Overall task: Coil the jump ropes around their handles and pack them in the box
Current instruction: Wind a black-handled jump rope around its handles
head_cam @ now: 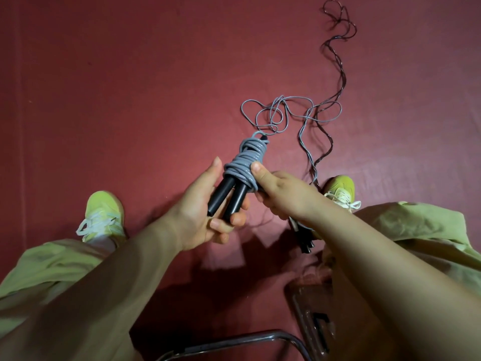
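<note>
Nearest to the viewer, a curved chrome metal tube (234, 340) of a seat frame shows at the bottom edge, and a brown flat box (312, 321) lies on the dark red floor mat (117, 87) under the right forearm; most of the box is hidden. The person sits with legs in light green trousers (46, 269) spread apart.

The left hand (203, 212) holds the two black cylindrical handles (229, 196) of the grey jump rope (244, 162) from below, its fingers curled round their lower ends. The right hand (281, 191) grips the grey coil that is wound around the handles, with the thumb pressed on the wraps. The bundle is in the air between the knees, tilted away from the person.

Under the right wrist, another pair of dark handles (304, 241) lies on the mat. Two yellow-green sneakers with white laces (104, 212) stand to each side.

Farther out, the loose grey cord lies in loops (278, 113), and a dark brown thin rope (338, 35) runs away over the mat.
</note>
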Motion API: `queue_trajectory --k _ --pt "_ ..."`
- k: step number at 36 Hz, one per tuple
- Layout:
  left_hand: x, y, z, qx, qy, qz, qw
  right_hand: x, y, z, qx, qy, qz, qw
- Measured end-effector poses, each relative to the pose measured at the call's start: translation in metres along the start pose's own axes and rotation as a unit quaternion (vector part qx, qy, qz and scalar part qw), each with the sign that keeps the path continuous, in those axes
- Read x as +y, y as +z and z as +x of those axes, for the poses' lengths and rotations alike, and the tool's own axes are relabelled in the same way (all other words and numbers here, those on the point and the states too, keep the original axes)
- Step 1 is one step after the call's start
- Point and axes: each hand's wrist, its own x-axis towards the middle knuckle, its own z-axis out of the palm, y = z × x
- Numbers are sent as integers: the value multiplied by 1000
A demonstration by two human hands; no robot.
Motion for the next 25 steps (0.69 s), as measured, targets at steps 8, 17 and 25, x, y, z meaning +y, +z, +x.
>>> queue_trajectory --k 8,17,25 --pt "-10 3 7 156 57 202 965 0 2 -4 -5 28 -12 1000" --pt "-16 -6 16 211 105 348 907 2 4 -6 -21 63 30 997" --pt "-12 -5 15 191 110 295 930 1 3 -2 -12 54 48 997"
